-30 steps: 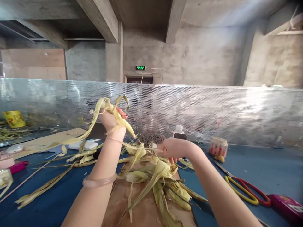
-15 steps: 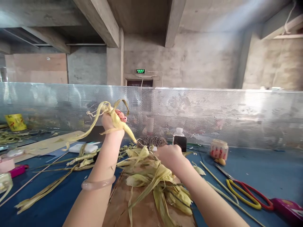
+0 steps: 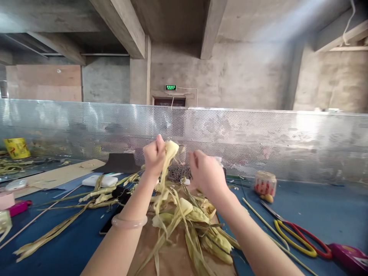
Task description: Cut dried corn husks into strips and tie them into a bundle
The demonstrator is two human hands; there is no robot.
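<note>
Husk strip: pale yellow dried corn husk strip (image 3: 166,168), one, pinched at its top in the left hand and hanging down toward the heap
Left hand: left hand (image 3: 154,155) raised above the table, fist closed on the top of the husk strip, forearm rising from the lower left, one translucent pink bangle (image 3: 129,221) on the wrist
Right hand: right hand (image 3: 205,174) raised just beside the left, apart from the strip, back toward the camera, fingers curled loosely; whether they hold anything cannot be told
Husk heap: one loose heap of husks (image 3: 191,222) on a brown board (image 3: 172,260) under both hands
Loose strips: several long husk strips (image 3: 57,230) lie on the blue table (image 3: 316,207) to the left, too tangled to count
Scissors: one pair, scissors (image 3: 299,234) with yellow and red handles, right of the heap
Sticks: two thin sticks (image 3: 264,222) near the scissors
Jar: one small jar (image 3: 265,183) with red print, far right of the hands
White box: one flat white box (image 3: 103,180) left of the hands
Tape roll: one yellow roll (image 3: 16,147) at far left
Screen: one perforated metal screen (image 3: 258,138) along the table's far edge
</note>
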